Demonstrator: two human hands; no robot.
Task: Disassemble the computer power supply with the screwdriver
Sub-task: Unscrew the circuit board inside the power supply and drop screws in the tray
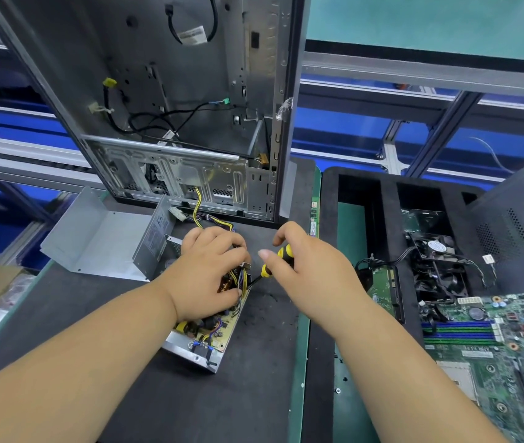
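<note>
Cover (94, 238) is off the power supply (203, 330). Your left hand (212, 270) grips its board; right hand (302, 266) holds the screwdriver (275, 262) loosely, fingers half open. Board screws probably remain.

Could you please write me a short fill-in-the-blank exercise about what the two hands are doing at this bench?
1. The right hand holds a screwdriver whose handle is black and ____.
2. The left hand rests on the opened ____.
3. The removed grey cover lies to the ____ of the left hand.
4. The computer case stands ____ behind the hands.

Missing words: yellow; power supply; left; upright
</note>
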